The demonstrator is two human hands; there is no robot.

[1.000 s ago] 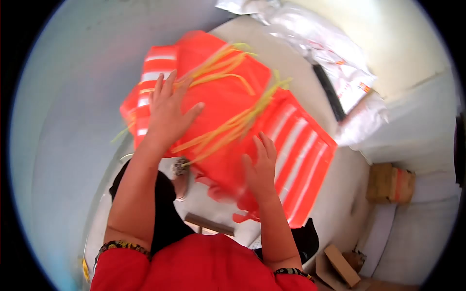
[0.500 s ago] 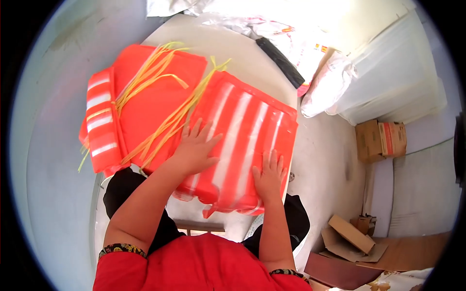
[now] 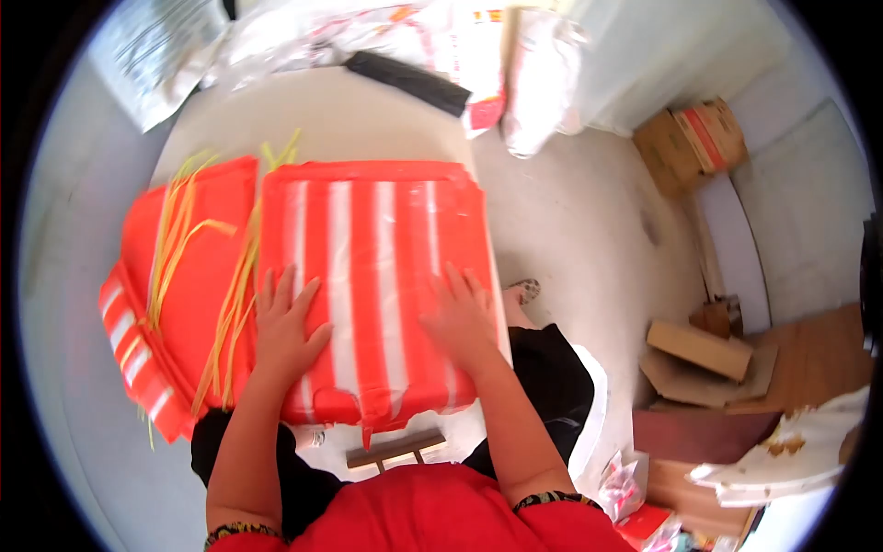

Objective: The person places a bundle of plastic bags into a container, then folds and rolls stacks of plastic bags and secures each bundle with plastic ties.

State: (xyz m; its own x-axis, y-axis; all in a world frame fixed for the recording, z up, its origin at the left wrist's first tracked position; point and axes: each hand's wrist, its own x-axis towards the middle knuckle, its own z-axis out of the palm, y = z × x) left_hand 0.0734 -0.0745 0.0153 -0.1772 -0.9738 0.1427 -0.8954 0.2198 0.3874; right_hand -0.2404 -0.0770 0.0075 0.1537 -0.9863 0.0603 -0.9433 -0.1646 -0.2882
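A stack of red-and-white striped plastic bags (image 3: 363,239) lies flat on the table in front of me. My left hand (image 3: 287,327) rests on its left side, fingers spread. On the right side, my right hand (image 3: 460,317) also lies flat with its fingers apart, slightly blurred. Yellow plastic strips (image 3: 175,230) lie over plain red bags (image 3: 207,285) to the left, and more run along the striped stack's left edge. At the far left is a folded striped bundle (image 3: 133,354) with a yellow tie around it.
The pale table (image 3: 276,101) holds a black roll (image 3: 409,81) near its far edge. White printed sacks (image 3: 543,83) stand behind. On the right are a cardboard box (image 3: 690,147) and an opened carton (image 3: 704,363). A wooden stool or bar (image 3: 395,448) shows below the table.
My view has swung right. The striped stack has turned from tilted to nearly square with me, both hands still flat on it.
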